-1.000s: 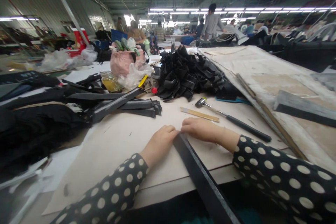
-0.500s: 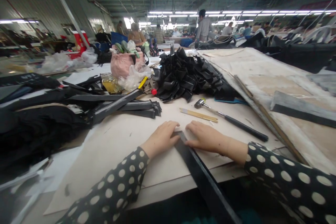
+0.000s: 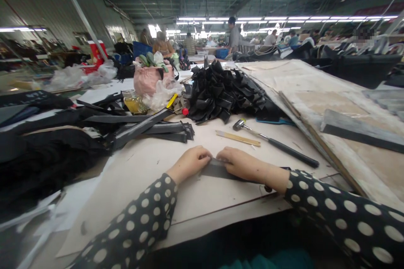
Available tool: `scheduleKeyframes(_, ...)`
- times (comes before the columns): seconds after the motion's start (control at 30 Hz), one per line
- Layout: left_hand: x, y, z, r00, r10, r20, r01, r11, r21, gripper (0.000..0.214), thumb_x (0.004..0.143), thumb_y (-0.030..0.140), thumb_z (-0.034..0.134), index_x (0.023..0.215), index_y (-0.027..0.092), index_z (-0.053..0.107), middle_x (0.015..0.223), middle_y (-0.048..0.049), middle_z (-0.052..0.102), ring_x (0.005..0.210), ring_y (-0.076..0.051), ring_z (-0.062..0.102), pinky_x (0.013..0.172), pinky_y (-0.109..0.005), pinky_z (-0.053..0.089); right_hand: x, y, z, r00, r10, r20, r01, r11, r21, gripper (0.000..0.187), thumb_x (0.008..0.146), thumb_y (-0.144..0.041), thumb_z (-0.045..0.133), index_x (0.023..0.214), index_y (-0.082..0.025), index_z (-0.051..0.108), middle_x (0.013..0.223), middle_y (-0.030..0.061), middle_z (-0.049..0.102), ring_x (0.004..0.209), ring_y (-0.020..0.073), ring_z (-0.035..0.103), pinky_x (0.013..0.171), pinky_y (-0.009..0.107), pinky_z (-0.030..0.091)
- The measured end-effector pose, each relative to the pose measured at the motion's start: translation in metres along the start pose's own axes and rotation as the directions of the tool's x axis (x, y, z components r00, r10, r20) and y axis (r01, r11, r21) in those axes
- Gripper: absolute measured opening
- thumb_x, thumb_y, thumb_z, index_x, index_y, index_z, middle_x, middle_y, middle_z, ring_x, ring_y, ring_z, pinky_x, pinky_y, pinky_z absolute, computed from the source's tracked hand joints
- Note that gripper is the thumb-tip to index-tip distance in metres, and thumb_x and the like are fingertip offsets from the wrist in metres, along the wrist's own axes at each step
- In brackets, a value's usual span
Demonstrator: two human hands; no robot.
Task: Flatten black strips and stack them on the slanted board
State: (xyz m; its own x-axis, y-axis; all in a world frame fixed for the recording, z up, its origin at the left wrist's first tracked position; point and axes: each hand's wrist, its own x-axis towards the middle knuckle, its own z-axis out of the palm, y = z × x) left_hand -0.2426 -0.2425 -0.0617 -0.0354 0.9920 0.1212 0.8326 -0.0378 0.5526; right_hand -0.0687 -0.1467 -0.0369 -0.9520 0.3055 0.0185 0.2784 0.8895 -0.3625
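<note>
A black strip of leather-like material (image 3: 215, 170) lies slantwise on the pale board, running under my right hand and wrist. My left hand (image 3: 191, 162) pinches its upper edge near the left end. Close beside it, my right hand (image 3: 240, 164) grips the same edge with bent fingers; its thumb is hidden. Beyond my hands lies a flat wooden stick (image 3: 238, 138). To its right rests a hammer (image 3: 277, 145) with a metal head and black handle.
A heap of black pieces (image 3: 221, 92) stands beyond the hammer. Several black strips (image 3: 158, 128) and a yellow-handled tool (image 3: 171, 100) lie left, near a glass jar (image 3: 134, 101) and a pink bag (image 3: 151, 80). A raised board (image 3: 303, 77) borders the right. People work farther back.
The strip has swung from pointing toward me to lying more crosswise, its far part now by my right forearm. Both hands have closed in on its edge.
</note>
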Motion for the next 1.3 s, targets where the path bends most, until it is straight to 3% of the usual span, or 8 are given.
scheduleKeyframes(0.2,0.007,0.001,-0.003,0.998,0.041,0.056,-0.045,0.996,0.071,0.018,0.073,0.018,0.047,0.081,0.019,0.062,0.080,-0.0006,0.059,0.074,-0.013,0.054,0.068,-0.022,0.041,0.002,-0.001,0.004,0.999,-0.019,0.025,0.021,0.998,-0.054,0.034,0.069,-0.005,0.042,0.096,-0.015,0.061,0.092,0.0076,0.057,0.087,0.0165,0.051,0.078,0.026,0.036)
scheduleKeyframes(0.33,0.007,0.011,-0.010,0.986,0.127,0.106,-0.150,0.957,0.248,0.016,0.074,0.014,0.044,0.079,0.019,0.058,0.081,-0.0003,0.057,0.076,-0.014,0.052,0.068,-0.023,0.041,0.001,-0.004,0.006,0.998,-0.056,0.038,0.062,0.984,-0.165,0.036,0.071,-0.002,0.040,0.099,-0.014,0.058,0.094,0.0086,0.056,0.089,0.0179,0.050,0.079,0.029,0.037)
scheduleKeyframes(0.47,0.001,0.019,-0.015,0.944,0.238,0.228,-0.319,0.835,0.448,0.017,0.079,0.011,0.040,0.081,0.019,0.055,0.085,-0.0028,0.054,0.081,-0.016,0.049,0.069,-0.026,0.041,-0.004,-0.017,0.008,0.996,-0.053,0.068,0.071,0.949,-0.308,0.025,0.076,-0.002,0.039,0.090,-0.012,0.058,0.088,0.0104,0.055,0.083,0.0202,0.050,0.071,0.031,0.042)
scheduleKeyframes(0.6,-0.010,0.019,-0.018,0.887,0.308,0.344,-0.449,0.749,0.487,0.021,0.082,0.011,0.038,0.096,0.018,0.052,0.093,-0.0055,0.054,0.088,-0.018,0.047,0.076,-0.029,0.041,-0.009,-0.032,0.016,0.998,-0.039,0.055,0.059,0.899,-0.433,0.022,0.078,-0.003,0.039,0.089,-0.010,0.056,0.082,0.0119,0.054,0.075,0.0219,0.050,0.059,0.032,0.043)
scheduleKeyframes(0.73,-0.014,0.018,-0.021,0.898,0.279,0.341,-0.423,0.760,0.493,0.029,0.081,0.010,0.040,0.107,0.018,0.050,0.097,-0.0057,0.054,0.092,-0.018,0.047,0.080,-0.030,0.040,-0.016,-0.036,0.025,0.997,-0.036,-0.062,0.004,0.886,-0.463,0.019,0.079,-0.005,0.041,0.091,-0.011,0.054,0.081,0.0099,0.054,0.073,0.0211,0.049,0.060,0.033,0.043)
scheduleKeyframes(0.83,-0.012,0.019,-0.023,0.897,0.259,0.359,-0.420,0.753,0.507,0.034,0.078,0.007,0.042,0.109,0.020,0.050,0.096,-0.0047,0.055,0.090,-0.018,0.048,0.078,-0.031,0.040,-0.025,-0.031,0.028,0.992,-0.036,-0.120,-0.021,0.897,-0.441,0.024,0.080,-0.006,0.041,0.102,-0.011,0.050,0.083,0.0086,0.055,0.075,0.0204,0.050,0.064,0.033,0.043)
scheduleKeyframes(1.07,-0.013,0.028,-0.025,0.913,0.226,0.339,-0.387,0.742,0.547,0.034,0.078,0.008,0.042,0.108,0.020,0.052,0.093,-0.0053,0.056,0.087,-0.019,0.050,0.075,-0.031,0.040,-0.054,-0.010,0.018,0.991,-0.002,-0.131,-0.049,0.919,-0.391,0.011,0.083,-0.012,0.044,0.088,-0.014,0.054,0.084,0.0070,0.054,0.077,0.0195,0.050,0.069,0.032,0.042)
scheduleKeyframes(1.3,-0.018,0.032,-0.020,0.942,0.233,0.242,-0.329,0.789,0.519,0.024,0.087,0.025,0.037,0.100,0.020,0.056,0.091,-0.0054,0.056,0.086,-0.017,0.050,0.078,-0.031,0.039,-0.092,0.015,0.005,0.983,0.090,-0.158,-0.148,0.902,-0.406,0.019,0.087,-0.022,0.040,0.088,-0.015,0.057,0.082,0.0082,0.055,0.080,0.0194,0.051,0.073,0.032,0.042)
